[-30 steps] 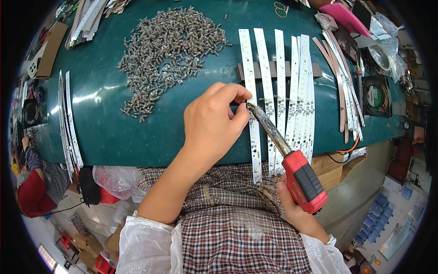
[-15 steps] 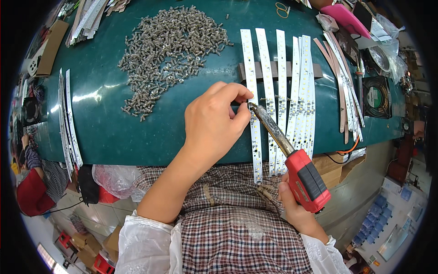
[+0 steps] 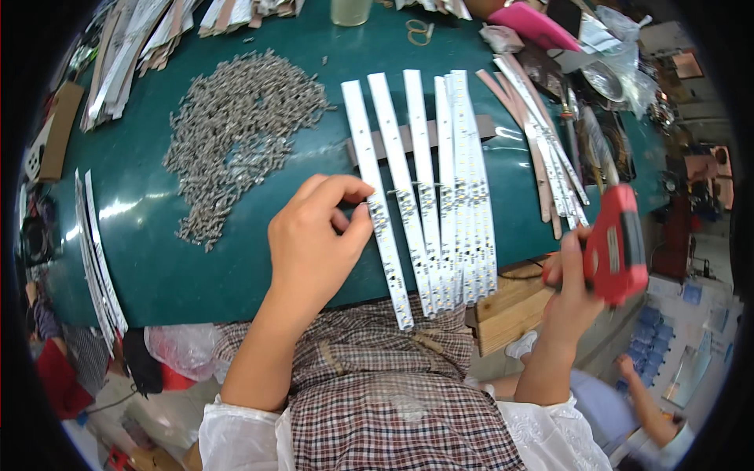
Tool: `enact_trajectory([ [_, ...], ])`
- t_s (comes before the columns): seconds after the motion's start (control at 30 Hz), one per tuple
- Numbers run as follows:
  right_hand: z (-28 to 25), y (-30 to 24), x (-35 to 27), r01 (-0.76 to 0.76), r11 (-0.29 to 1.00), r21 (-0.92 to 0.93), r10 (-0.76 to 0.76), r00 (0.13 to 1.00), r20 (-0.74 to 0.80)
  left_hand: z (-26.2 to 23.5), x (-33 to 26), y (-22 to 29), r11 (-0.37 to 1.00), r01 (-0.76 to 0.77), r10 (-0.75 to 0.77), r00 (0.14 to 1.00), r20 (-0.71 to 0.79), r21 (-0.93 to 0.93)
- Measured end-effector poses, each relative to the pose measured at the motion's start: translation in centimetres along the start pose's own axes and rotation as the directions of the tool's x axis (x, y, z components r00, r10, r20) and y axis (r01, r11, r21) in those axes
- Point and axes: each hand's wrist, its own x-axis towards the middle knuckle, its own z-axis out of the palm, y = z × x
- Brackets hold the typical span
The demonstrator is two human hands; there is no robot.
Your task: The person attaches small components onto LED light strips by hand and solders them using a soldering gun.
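Note:
My right hand grips a red-and-black soldering gun, blurred by motion, at the right side of the bench with its tip pointing away from me. My left hand has its thumb and forefinger pinched at the left edge of the leftmost white LED strip. What sits between those fingertips is too small or hidden to make out. Several more LED strips lie side by side to the right, some overlapping, their far parts across a dark bar. Small metal pieces stick out from some strip edges.
A pile of small metal connectors covers the left-centre of the green table. Loose strips lie at the left edge and right side. Stacked strips fill the far left. Another person is at the lower right.
The soldering gun has swung away from the leftmost strip, out to the right. My left hand stays pinched at that strip. The view has shifted, and another person now appears at lower right.

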Motion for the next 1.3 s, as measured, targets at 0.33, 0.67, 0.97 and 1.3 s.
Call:
enact_trajectory([
  [0.33, 3.6, 4.6, 11.5, 0.405, 0.592, -0.697, -0.442, 0.886, 0.14, 0.2, -0.3, 1.0, 0.976, 0.085, -0.059, 0.989, 0.132, -0.202],
  [0.67, 4.8, 6.8, 13.1, 0.384, 0.457, -0.802, -0.416, 0.889, 0.189, 0.4, -0.8, 0.7, 0.985, 0.043, -0.024, 0.994, 0.109, -0.17],
  [0.97, 3.5, 5.4, 12.9, 0.401, 0.547, -0.735, -0.473, 0.872, 0.124, -5.0, 0.6, -1.5, 0.891, 0.041, 0.105, 0.95, -0.293, 0.451],
  [1.3, -0.5, 2.8, 10.4, 0.151, 0.973, -0.172, -0.159, 0.987, -0.031, -5.5, 1.6, -2.9, 0.886, 0.062, 0.097, 0.944, -0.315, 0.459],
])
